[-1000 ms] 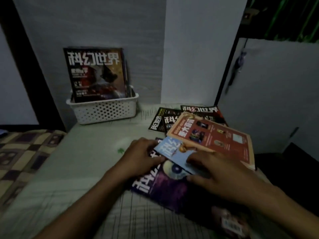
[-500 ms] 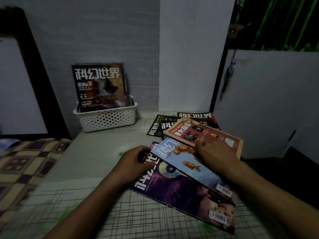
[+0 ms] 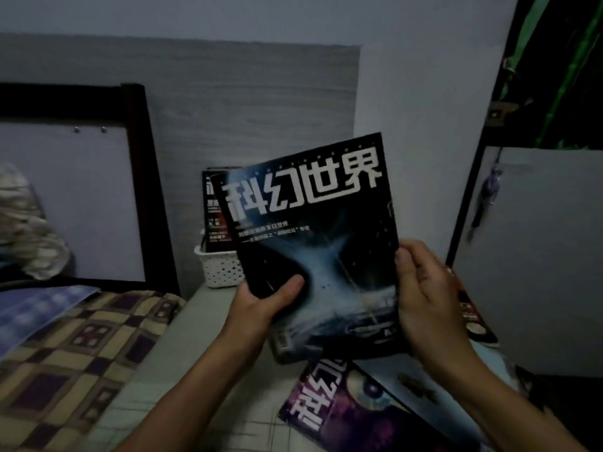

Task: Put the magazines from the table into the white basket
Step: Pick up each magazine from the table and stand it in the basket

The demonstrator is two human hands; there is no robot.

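Observation:
A black magazine [image 3: 323, 243] with big white characters and a pale blue burst is held upright above the table. My left hand [image 3: 261, 301] grips its lower left edge, thumb on the cover. My right hand [image 3: 424, 295] holds its right edge. Behind it, mostly hidden, stands the white basket [image 3: 220, 269] against the wall, with a dark magazine [image 3: 213, 220] upright inside. Below my hands a purple magazine [image 3: 346, 412] and a light blue one [image 3: 424, 386] lie on the table [image 3: 182, 370]. A red-covered magazine [image 3: 473, 318] peeks out behind my right hand.
A bed with a brown checked cover [image 3: 75, 363] adjoins the table on the left, its dark headboard frame [image 3: 143, 177] behind. A white cabinet door [image 3: 538, 256] stands at the right. The grey wall panel [image 3: 244, 109] backs the table.
Both hands left the pile and now hold a black magazine lifted upright in front of the basket. The view has tilted up and shifted left.

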